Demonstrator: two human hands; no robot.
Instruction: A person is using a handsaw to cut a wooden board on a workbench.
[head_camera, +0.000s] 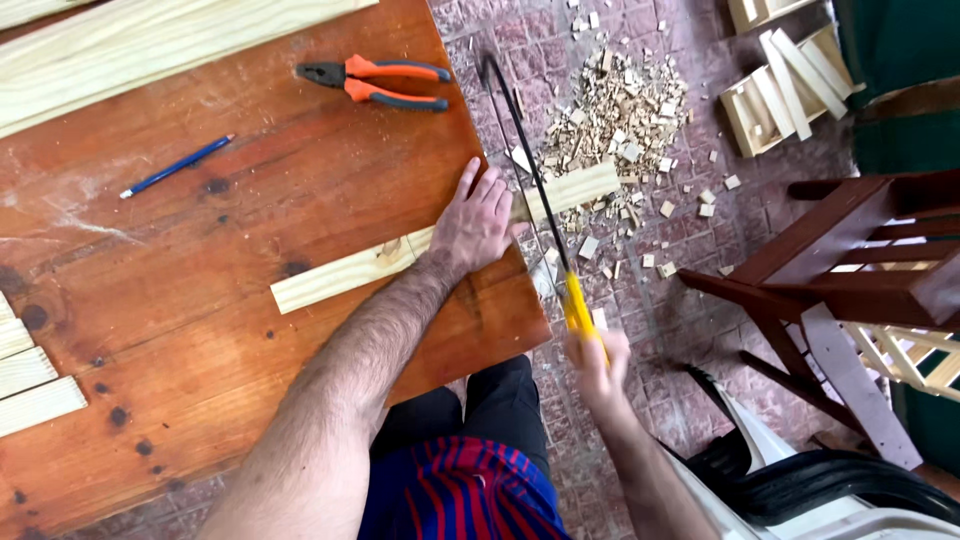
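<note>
Orange pliers (375, 82) and blue pencil (177, 166) lie beside wooden strip (340, 275).

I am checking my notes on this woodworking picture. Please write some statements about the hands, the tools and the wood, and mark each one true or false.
1. The left hand presses flat on the wooden strip at the edge of the table. True.
2. The right hand holds the pliers. False: it grips the yellow handle of a saw; the pliers lie untouched on the table.
3. The strip's end sticks out past the table edge, and the saw crosses it there. True.
4. The blue pencil lies on the floor. False: it lies on the table.
5. Small wood offcuts are heaped on the floor beyond the saw. True.
</note>
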